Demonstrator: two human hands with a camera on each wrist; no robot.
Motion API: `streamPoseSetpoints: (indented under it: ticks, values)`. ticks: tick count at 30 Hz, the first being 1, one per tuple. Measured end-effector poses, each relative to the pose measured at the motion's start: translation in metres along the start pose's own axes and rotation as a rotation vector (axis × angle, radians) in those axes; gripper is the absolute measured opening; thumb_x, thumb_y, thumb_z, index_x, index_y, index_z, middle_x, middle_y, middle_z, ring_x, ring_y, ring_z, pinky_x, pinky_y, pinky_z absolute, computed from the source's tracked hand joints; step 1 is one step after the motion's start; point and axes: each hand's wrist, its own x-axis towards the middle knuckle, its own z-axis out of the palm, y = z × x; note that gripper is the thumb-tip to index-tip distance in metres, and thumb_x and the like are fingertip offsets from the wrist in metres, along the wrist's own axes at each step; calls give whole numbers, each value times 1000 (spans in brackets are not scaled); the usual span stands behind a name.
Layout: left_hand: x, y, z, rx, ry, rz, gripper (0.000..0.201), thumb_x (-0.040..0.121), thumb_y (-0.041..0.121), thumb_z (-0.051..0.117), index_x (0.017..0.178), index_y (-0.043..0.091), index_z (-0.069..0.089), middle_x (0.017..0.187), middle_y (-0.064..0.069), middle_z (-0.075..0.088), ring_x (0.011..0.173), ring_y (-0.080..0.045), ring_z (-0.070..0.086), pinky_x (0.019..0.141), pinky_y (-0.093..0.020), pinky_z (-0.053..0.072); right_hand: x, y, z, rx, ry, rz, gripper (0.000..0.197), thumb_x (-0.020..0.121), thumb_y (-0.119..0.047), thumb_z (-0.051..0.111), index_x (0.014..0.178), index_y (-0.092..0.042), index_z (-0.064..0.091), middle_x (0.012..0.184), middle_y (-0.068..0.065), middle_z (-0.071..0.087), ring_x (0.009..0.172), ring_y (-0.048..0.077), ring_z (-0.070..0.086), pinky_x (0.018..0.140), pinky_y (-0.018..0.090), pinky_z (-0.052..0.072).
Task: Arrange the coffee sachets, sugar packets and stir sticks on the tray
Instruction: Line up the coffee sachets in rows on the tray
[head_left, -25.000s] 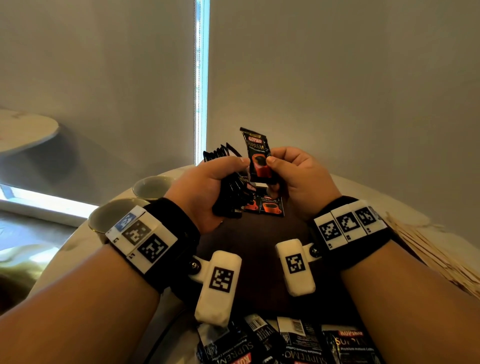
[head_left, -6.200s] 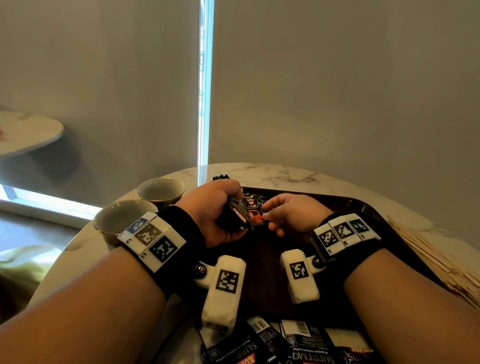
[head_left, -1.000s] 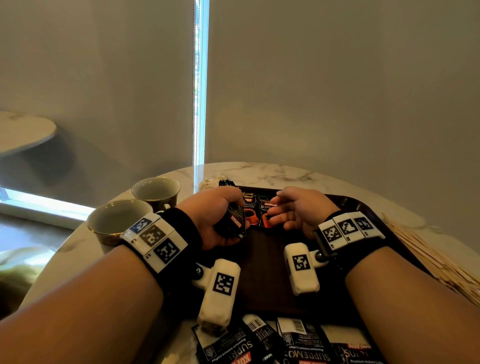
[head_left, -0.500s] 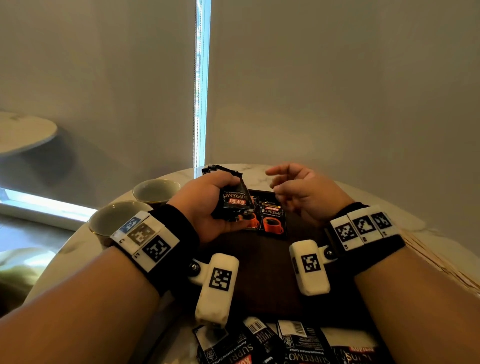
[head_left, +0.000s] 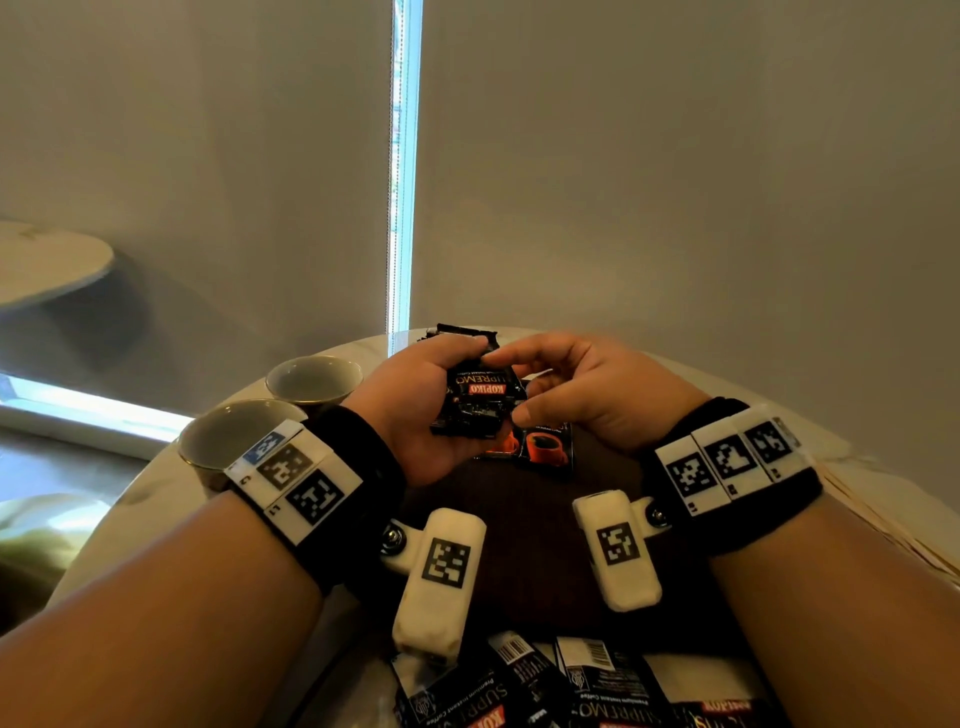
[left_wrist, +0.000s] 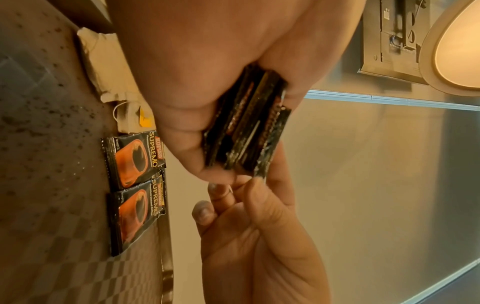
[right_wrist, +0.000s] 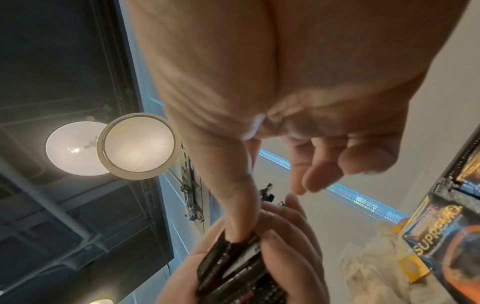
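My left hand (head_left: 441, 395) grips a stack of black coffee sachets (head_left: 480, 397) upright above the dark brown tray (head_left: 519, 551). From the right, my right hand (head_left: 566, 384) reaches in; its index finger lies on the top edge of the front sachet and its thumb on the bottom edge, pinching it. In the left wrist view the stack (left_wrist: 249, 127) shows edge-on, and the right hand's fingertips (left_wrist: 255, 183) meet its outer sachet. Two sachets (left_wrist: 135, 160) (left_wrist: 137, 218) lie flat side by side on the tray's far part, next to pale paper packets (left_wrist: 103, 61).
Several loose sachets (head_left: 571, 680) lie at the table's near edge. Wooden stir sticks (head_left: 893, 535) are piled right of the tray. Two empty cups (head_left: 311, 376) (head_left: 234, 436) stand on the left of the round marble table (head_left: 156, 499).
My right hand has moved left from above the tray onto the stack and now pinches its front sachet. My left hand has turned the stack a little toward it.
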Motion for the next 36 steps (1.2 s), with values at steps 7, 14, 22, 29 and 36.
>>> streamPoseSetpoints:
  ticks: [7, 14, 22, 29, 36]
  values:
    - [0, 1, 0, -10, -44, -24, 36, 102, 34, 49, 117, 5, 65, 93, -17, 72, 74, -28, 71, 67, -38, 57, -1, -2, 1, -64, -44, -10, 57, 57, -9, 85, 104, -39, 76, 103, 6, 74, 108, 44, 65, 94, 52, 56]
    - [-2, 2, -1, 18, -47, -81, 31, 100, 34, 50, 106, 7, 64, 83, -12, 67, 65, -23, 64, 59, -34, 53, 1, 1, 4, -32, -11, -11, 44, 70, -7, 76, 106, -32, 78, 119, 13, 71, 113, 36, 66, 101, 55, 51]
    - [3, 0, -4, -10, -15, -92, 27, 99, 30, 49, 106, 8, 64, 87, -12, 69, 70, -23, 65, 64, -35, 53, -4, -5, 3, -127, 31, -68, 36, 84, -5, 74, 111, -28, 75, 87, 12, 72, 90, 27, 71, 85, 36, 58]
    - [8, -2, -6, -38, 34, -121, 21, 97, 26, 52, 106, 8, 59, 78, -10, 64, 62, -19, 64, 57, -35, 53, -1, -4, 6, -106, 119, -174, 19, 76, -20, 76, 88, -34, 79, 85, 10, 67, 85, 28, 66, 90, 55, 54]
    - [10, -4, -5, -40, 64, -151, 37, 90, 44, 67, 104, 10, 59, 80, -6, 61, 68, -21, 62, 62, -34, 51, 2, -4, 8, -124, 301, -203, 11, 91, -13, 69, 85, -21, 73, 80, -1, 71, 68, 8, 63, 67, 28, 51]
